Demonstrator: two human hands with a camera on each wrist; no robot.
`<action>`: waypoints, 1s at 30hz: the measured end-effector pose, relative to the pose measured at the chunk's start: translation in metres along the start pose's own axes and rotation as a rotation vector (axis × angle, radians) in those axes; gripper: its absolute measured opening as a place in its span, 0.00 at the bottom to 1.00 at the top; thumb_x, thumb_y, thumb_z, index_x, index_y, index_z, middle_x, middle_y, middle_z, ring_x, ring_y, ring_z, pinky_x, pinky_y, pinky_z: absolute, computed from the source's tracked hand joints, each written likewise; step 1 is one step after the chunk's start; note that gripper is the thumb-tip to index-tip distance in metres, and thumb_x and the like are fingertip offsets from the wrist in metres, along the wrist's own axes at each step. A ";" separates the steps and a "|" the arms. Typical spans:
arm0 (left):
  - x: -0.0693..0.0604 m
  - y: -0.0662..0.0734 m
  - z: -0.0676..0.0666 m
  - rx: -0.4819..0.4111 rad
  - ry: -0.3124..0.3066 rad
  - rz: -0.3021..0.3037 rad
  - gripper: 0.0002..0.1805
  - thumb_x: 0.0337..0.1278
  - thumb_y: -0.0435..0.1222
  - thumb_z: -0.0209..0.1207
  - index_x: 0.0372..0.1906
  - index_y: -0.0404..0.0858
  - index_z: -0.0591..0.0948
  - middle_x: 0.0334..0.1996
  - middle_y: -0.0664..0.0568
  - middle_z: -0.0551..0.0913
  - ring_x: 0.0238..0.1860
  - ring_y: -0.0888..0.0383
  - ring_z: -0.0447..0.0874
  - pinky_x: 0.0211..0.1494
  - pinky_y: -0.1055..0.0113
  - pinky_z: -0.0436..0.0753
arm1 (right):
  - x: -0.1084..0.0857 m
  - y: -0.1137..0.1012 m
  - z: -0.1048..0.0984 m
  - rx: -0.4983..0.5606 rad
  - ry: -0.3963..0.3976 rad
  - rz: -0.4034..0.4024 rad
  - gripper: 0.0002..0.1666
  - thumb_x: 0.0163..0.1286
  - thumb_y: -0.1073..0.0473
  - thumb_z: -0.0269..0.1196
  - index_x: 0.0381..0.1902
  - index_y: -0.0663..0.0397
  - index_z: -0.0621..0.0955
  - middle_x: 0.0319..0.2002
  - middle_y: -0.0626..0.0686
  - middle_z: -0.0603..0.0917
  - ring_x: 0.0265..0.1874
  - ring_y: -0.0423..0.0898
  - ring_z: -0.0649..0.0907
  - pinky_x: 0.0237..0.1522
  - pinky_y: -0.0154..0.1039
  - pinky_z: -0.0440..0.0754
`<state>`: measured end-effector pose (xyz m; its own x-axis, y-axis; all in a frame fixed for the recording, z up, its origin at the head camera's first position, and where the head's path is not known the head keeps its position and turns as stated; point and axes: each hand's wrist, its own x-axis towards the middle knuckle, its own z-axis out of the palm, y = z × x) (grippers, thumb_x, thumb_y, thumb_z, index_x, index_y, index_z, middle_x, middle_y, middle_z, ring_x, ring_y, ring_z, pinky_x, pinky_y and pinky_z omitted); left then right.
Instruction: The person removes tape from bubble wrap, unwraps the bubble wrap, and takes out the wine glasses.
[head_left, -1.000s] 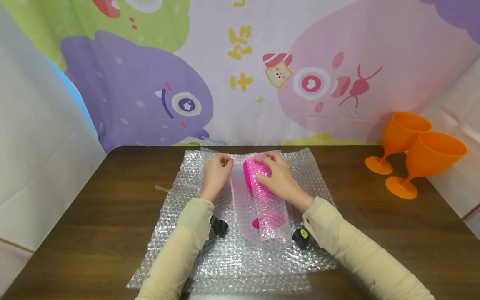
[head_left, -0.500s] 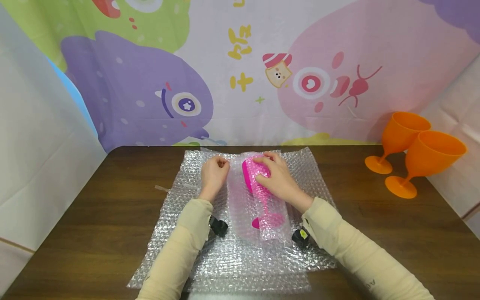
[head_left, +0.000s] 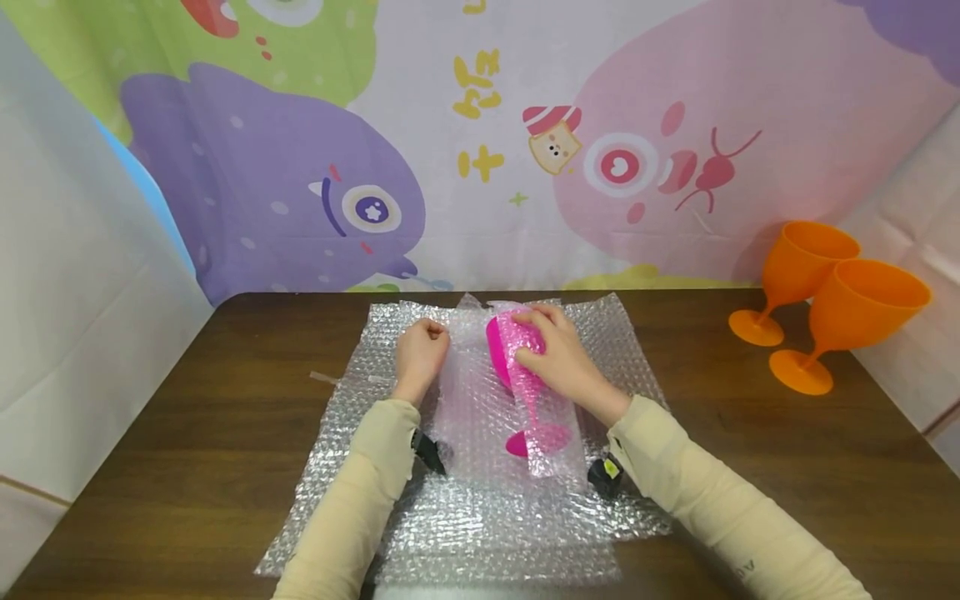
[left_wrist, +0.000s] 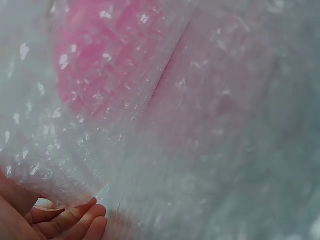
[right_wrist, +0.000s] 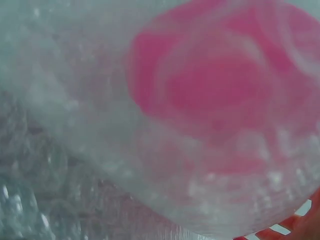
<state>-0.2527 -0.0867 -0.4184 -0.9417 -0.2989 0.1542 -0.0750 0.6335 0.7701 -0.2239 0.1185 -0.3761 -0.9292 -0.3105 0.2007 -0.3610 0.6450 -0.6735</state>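
Observation:
A pink goblet (head_left: 498, 354) lies on its side on a sheet of bubble wrap (head_left: 480, 517), its bowl toward the far table edge and its foot toward me. A flap of the wrap covers the goblet's right part. My right hand (head_left: 564, 354) grips the bowl through that flap, thumb on the near side. To the left, my left hand (head_left: 422, 354) pinches an edge of the bubble wrap between thumb and curled fingers, also seen in the left wrist view. In the right wrist view, the pink goblet (right_wrist: 215, 90) shows blurred through the plastic.
Two orange goblets (head_left: 862, 312) stand upright at the table's right side. A small clear strip (head_left: 324, 377) lies left of the wrap on the brown wooden table (head_left: 195, 450). Behind the table hangs a cartoon-printed cloth (head_left: 480, 233).
My left hand has moved left and slightly toward me, drawing the pinched wrap edge away from the goblet. My right hand keeps its grip on the bowl, nearly still.

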 end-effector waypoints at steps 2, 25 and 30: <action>0.000 0.000 0.000 -0.015 -0.003 -0.007 0.11 0.48 0.34 0.52 0.34 0.37 0.82 0.31 0.46 0.84 0.34 0.49 0.80 0.38 0.60 0.76 | 0.000 0.000 0.000 0.000 0.001 0.003 0.32 0.52 0.59 0.57 0.59 0.52 0.71 0.64 0.58 0.60 0.63 0.57 0.59 0.61 0.57 0.60; -0.001 -0.007 0.001 -0.093 0.013 -0.005 0.10 0.46 0.27 0.52 0.33 0.36 0.80 0.33 0.44 0.82 0.38 0.47 0.78 0.42 0.58 0.74 | -0.003 0.005 -0.006 0.041 -0.023 0.039 0.31 0.57 0.58 0.57 0.61 0.53 0.68 0.65 0.59 0.57 0.63 0.59 0.62 0.59 0.60 0.62; 0.000 -0.006 0.000 -0.094 -0.002 -0.011 0.14 0.43 0.25 0.48 0.34 0.37 0.81 0.34 0.44 0.82 0.37 0.47 0.78 0.39 0.59 0.74 | -0.003 0.009 -0.007 0.044 -0.018 0.049 0.31 0.57 0.58 0.57 0.61 0.51 0.68 0.66 0.60 0.56 0.62 0.60 0.63 0.58 0.61 0.63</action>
<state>-0.2521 -0.0901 -0.4229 -0.9417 -0.3042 0.1440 -0.0547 0.5605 0.8264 -0.2248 0.1303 -0.3773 -0.9438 -0.2922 0.1543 -0.3111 0.6283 -0.7130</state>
